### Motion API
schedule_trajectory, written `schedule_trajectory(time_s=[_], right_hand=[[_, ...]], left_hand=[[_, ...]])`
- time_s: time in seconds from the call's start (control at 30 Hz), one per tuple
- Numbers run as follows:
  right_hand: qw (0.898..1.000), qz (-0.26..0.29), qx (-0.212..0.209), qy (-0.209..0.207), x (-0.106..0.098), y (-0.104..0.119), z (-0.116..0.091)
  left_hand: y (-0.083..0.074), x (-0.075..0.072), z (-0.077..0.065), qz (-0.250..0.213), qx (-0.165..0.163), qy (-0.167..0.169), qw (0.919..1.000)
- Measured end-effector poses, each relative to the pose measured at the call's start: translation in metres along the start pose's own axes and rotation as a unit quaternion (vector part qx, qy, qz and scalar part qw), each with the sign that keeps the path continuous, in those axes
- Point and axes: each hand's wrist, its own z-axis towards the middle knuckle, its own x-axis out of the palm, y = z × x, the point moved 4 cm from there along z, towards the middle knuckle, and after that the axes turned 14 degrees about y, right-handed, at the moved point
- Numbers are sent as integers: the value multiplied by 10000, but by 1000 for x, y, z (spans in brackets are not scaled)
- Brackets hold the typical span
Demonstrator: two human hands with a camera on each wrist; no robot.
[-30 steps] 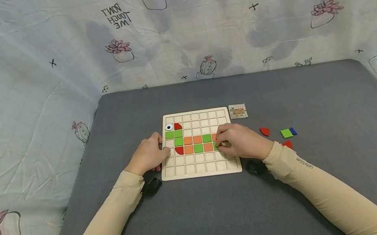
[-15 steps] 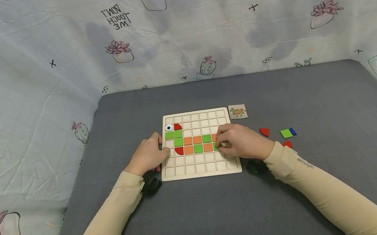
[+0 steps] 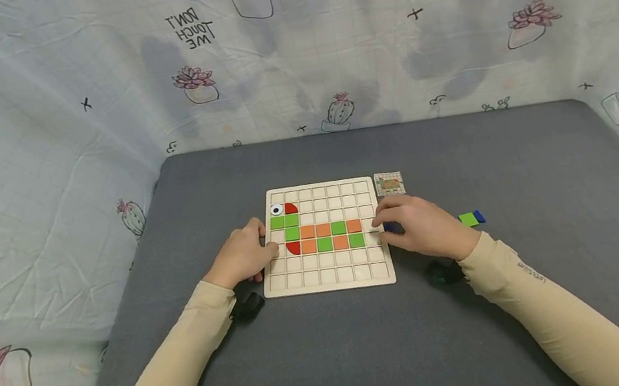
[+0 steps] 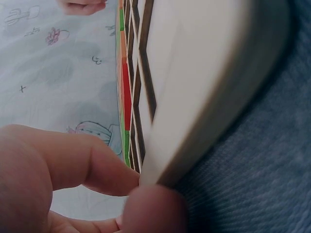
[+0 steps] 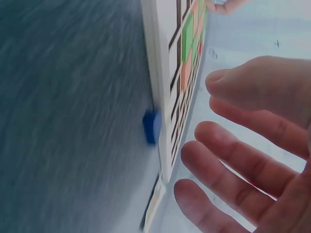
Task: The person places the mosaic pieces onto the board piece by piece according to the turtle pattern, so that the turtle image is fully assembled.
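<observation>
In the head view a wooden grid board [image 3: 329, 275] lies on the grey table. Coloured tiles fill some cells: green squares [image 3: 324, 244], orange squares [image 3: 323, 230], two red rounded pieces [image 3: 291, 209] and a white eye tile [image 3: 276, 209]. My left hand [image 3: 241, 254] pinches the board's left edge; its fingertips meet that edge in the left wrist view. My right hand [image 3: 427, 225] hovers at the right edge with fingers spread and holds nothing. Below it a blue piece [image 5: 152, 127] lies beside the board.
A small pattern card [image 3: 390, 183] lies by the board's upper right corner. Right of my right hand are a green square [image 3: 468, 220] and a blue piece [image 3: 479, 217]. The patterned cloth [image 3: 323, 49] hangs behind the table.
My right hand has let go of the green tile at the lower row's right end and moved right, off the tiles. It now covers the loose red pieces. My left hand stays put.
</observation>
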Motion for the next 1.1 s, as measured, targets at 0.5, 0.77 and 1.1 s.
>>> schedule_trajectory(time_s=[0.5, 0.77, 1.1], right_hand=[[9978, -148, 510, -402, -26, -40, -53], [9970, -319, 556, -437, -28, -42, -78], [9953, -536, 488, -638, -25, -43, -100]], left_hand=[[1, 0, 1, 97, -14, 15, 10000], [-1, 0, 1, 105, -19, 17, 9999], [0, 0, 1, 110, -23, 22, 9999]])
